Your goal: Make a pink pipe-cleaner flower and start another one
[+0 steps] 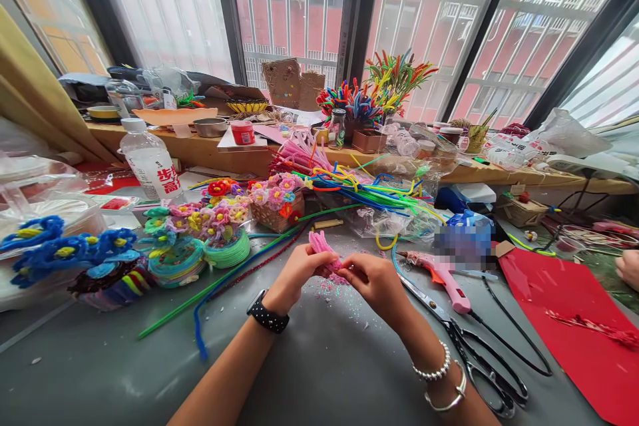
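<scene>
Over the middle of the grey table, my left hand (301, 273) is closed around a bunch of pink pipe cleaners (319, 243), whose folded ends stick up past the thumb. My right hand (374, 283) pinches the lower right part of the same bunch, fingertips close to the left thumb. Exactly what the right fingertips grip is partly hidden. Small shiny glitter bits (335, 293) lie on the table beneath the hands. To the right rest a pink hot glue gun (452, 285) and a large pair of black-handled scissors (462, 339).
Pipe-cleaner flower pots (227, 249) and blue flowers (64, 249) stand at the left, by a plastic bottle (150, 160). Loose coloured pipe cleaners (379, 190) pile up behind my hands. Red sheets (564, 319) lie at right, near another person's hand (628, 269).
</scene>
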The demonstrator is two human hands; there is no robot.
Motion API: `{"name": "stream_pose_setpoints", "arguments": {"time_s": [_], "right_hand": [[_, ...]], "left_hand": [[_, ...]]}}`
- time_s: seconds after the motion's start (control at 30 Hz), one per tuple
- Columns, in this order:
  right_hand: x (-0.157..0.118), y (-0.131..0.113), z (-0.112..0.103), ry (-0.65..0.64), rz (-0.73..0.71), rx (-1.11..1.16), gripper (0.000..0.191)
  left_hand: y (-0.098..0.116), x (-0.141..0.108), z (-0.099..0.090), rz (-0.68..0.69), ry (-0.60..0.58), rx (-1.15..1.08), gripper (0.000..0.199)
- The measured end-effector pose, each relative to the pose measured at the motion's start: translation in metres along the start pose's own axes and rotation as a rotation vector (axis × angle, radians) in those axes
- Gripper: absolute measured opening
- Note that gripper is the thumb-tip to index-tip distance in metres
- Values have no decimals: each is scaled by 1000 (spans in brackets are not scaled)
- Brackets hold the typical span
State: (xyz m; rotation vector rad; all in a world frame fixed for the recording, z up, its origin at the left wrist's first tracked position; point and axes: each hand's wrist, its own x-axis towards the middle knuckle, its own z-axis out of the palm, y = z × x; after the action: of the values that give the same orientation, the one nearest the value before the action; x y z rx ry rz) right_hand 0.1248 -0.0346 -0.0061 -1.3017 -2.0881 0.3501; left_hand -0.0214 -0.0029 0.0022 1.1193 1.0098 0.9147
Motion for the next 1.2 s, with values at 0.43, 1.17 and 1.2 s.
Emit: {"name": "stream_pose_setpoints", "arguments": {"time_s": [0.43, 1.17, 1.2], "right_hand": [[-2, 0, 4, -33, -83, -226, 23], [-1, 7, -2, -469, 473, 1292, 25], [-1, 7, -2, -457, 476, 1276, 25]], "left_hand": [[-4, 3, -2, -80, -28, 28, 14], [0, -3, -10, 151, -337, 44, 13], [0, -3, -10, 153, -314, 69, 14]]}}
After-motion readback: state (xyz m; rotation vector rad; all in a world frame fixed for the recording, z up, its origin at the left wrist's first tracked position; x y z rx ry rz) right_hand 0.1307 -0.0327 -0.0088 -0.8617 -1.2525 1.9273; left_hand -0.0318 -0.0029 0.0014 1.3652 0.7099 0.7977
